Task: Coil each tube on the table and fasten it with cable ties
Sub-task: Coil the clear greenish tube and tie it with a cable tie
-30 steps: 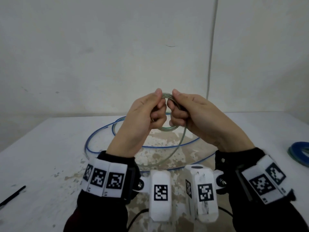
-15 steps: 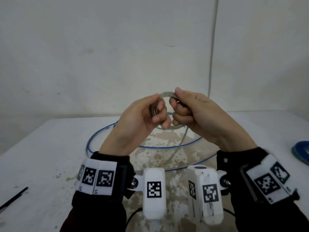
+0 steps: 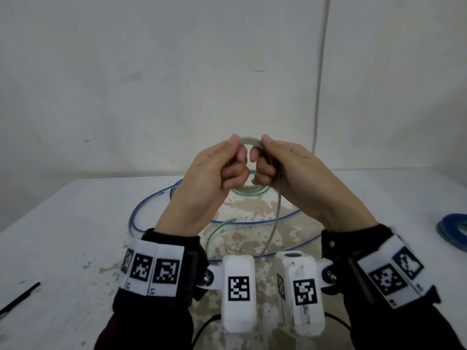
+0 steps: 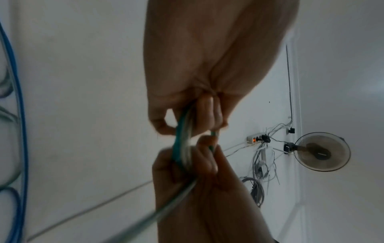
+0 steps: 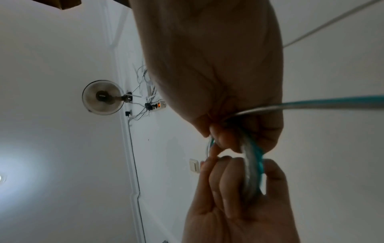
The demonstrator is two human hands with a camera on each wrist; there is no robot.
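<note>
Both hands are raised above the table (image 3: 63,236) and hold a small coil of clear green-tinted tube (image 3: 249,192) between them. My left hand (image 3: 235,157) grips the coil's left side, thumb on top. My right hand (image 3: 265,160) grips its right side. The tube's loose tail (image 3: 276,215) hangs down from the right hand and curves back to a free end near the left wrist. The left wrist view shows the coil (image 4: 182,139) pinched by the left hand (image 4: 187,118). In the right wrist view the coil (image 5: 253,164) runs through the right hand (image 5: 228,134).
A long blue tube (image 3: 151,208) lies in wide loose loops on the worn tabletop under the hands. A finished blue coil (image 3: 454,228) sits at the right edge. A black cable tie (image 3: 20,298) lies at the front left. A white wall stands behind the table.
The hands have turned the coil and shifted their grips on it. More tube has gone into the coil, so the hanging tail is shorter and its free end has come off the table.
</note>
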